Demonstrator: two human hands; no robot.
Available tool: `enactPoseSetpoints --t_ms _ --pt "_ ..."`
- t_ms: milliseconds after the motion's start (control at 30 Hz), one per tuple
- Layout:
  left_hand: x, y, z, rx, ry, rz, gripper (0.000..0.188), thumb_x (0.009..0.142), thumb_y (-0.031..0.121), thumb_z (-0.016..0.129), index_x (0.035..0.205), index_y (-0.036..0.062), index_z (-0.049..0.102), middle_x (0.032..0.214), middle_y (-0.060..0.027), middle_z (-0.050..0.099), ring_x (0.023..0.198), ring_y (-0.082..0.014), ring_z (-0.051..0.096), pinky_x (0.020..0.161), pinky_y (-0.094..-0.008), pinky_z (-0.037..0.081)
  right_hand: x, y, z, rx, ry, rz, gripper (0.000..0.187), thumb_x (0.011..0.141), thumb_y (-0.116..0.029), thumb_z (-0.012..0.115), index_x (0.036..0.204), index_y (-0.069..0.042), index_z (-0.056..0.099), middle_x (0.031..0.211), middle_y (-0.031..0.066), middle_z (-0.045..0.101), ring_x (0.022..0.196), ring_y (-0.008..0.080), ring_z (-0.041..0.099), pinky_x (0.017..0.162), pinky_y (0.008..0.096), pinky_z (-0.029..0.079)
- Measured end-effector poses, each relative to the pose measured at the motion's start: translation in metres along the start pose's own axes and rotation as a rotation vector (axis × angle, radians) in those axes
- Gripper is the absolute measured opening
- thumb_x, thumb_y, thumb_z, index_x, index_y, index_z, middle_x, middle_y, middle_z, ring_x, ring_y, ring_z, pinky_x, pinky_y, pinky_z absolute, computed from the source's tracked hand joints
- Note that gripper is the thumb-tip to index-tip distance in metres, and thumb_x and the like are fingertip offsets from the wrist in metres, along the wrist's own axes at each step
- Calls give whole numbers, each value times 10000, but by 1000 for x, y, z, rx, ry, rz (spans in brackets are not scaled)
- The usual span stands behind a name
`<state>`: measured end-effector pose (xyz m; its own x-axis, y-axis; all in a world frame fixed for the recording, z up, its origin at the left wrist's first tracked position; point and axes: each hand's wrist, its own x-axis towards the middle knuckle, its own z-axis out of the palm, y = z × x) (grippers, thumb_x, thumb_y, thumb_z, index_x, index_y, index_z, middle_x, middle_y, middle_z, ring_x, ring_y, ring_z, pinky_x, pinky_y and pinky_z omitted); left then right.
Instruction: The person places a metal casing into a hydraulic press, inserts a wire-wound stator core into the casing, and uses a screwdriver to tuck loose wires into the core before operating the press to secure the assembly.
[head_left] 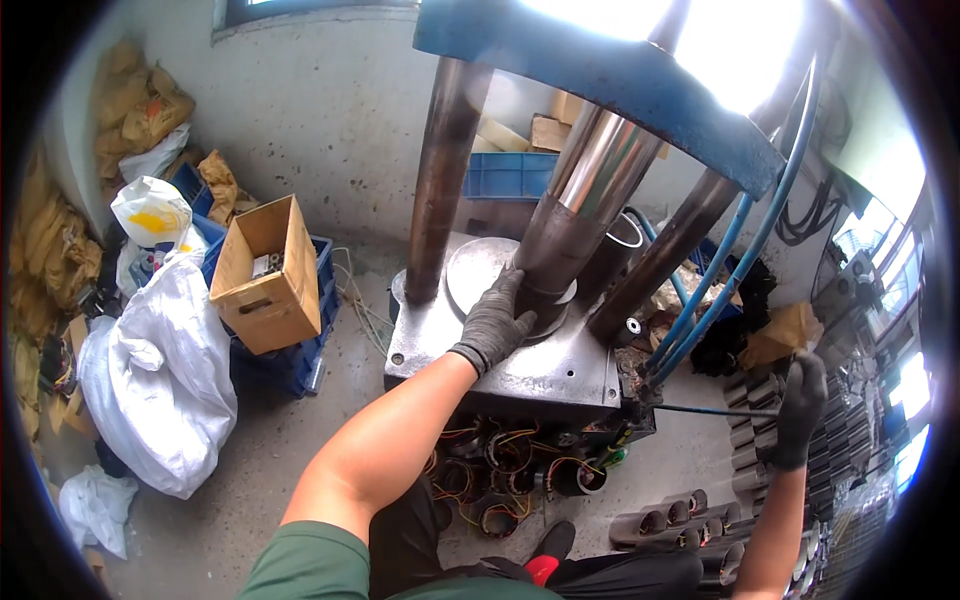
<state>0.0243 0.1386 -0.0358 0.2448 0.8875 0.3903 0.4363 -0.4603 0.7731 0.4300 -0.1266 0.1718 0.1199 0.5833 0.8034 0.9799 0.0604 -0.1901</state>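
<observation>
In a dark grey glove, my left hand (493, 325) bends its fingers and thumb round the near left side of a dark metal cylinder (545, 245). That cylinder stands on the base plate (480, 390) of a press, under a shiny ram (605, 165). To its left lies a round metal disc (470, 262). Far out to the right I hold up my right hand (800, 410), also gloved, with the fingers folded together; whatever they may hold is hidden. A thin dark rod (715, 410) runs from the press toward it.
Press columns (440, 180) and blue hoses (705, 290) flank the work. Wired stator rings (500, 518) lie below the base; metal tubes (690, 520) are stacked at right. At left stand a cardboard box (265, 310) on blue crates and a white sack (165, 380).
</observation>
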Motion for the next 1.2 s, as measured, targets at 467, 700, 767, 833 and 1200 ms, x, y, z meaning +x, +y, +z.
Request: enactPoseSetpoints --t_ms 467,700,767,833,1200 --pt "-1 -1 -5 -12 6 19 777 896 148 774 1569 -16 420 1555 -256 506 1459 -386 496 1250 -421 383 -178 -32 -76 164 -1213 466 276 874 -130 727 1126 -22 766 927 149 776 852 277 766 796 379 611" --pt "0 -3 -2 4 2 34 786 898 154 773 1577 -12 414 1559 -258 501 1474 -385 478 1256 -422 375 -179 -45 -74 166 -1124 511 214 835 -67 677 1008 13 773 910 153 767 845 256 749 795 367 586" --pt "-1 -5 -1 9 9 43 784 889 164 778 1568 -7 426 1573 -251 494 1462 -396 486 1246 -432 387 -169 -46 -73 215 -1052 467 265 831 -62 677 1063 20 775 914 163 764 855 256 746 786 363 587" --pt "1 -10 0 9 27 61 776 870 183 787 1548 4 454 1598 -236 483 1438 -418 504 1224 -453 414 -150 -62 -71 199 -994 463 299 859 -40 663 1138 11 757 955 176 773 843 262 760 793 363 600" --pt "-1 -8 -2 22 9 55 790 871 190 785 1558 7 440 1612 -239 464 1427 -426 509 1210 -462 424 -187 -56 -74 248 -1042 515 167 855 -93 701 968 3 777 925 141 788 877 270 764 830 378 595"
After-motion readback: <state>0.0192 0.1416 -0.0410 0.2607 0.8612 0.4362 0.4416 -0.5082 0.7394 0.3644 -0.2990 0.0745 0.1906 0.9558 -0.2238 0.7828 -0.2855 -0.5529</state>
